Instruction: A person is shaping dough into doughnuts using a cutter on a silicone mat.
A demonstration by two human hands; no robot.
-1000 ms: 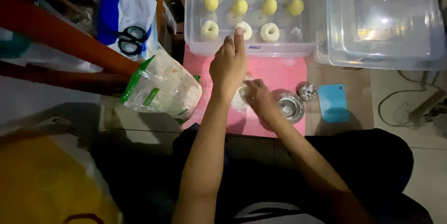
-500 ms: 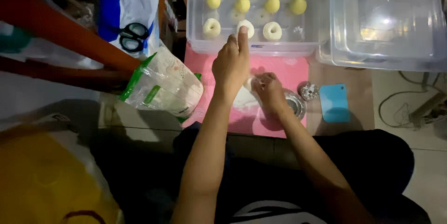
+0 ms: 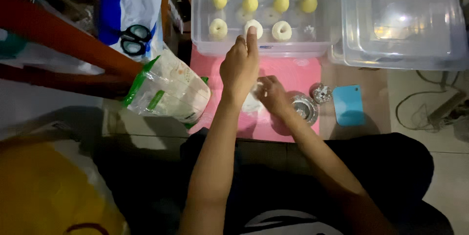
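White dough ball (image 3: 253,26) | left hand (image 3: 239,66) fingertip pressing | right hand (image 3: 271,94) grip: dough piece (image 3: 252,102)

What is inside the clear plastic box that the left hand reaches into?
The clear plastic box holds yellow balls in rows and pale dough rings in front. The left hand touches one pale piece, partly covering it.

- Black scissors (image 3: 135,39) on blue/white bag (image 3: 128,8), upper left.
- Clear plastic bag w/ green print (image 3: 168,90) just left of pink mat, overlapping its edge.
- Blue scraper (image 3: 348,104) on floor, right of mat.
- Stacked clear lids (image 3: 403,17) top right.
- Cable (image 3: 424,110) far right.
- Yellow bag (image 3: 49,191) bottom left.
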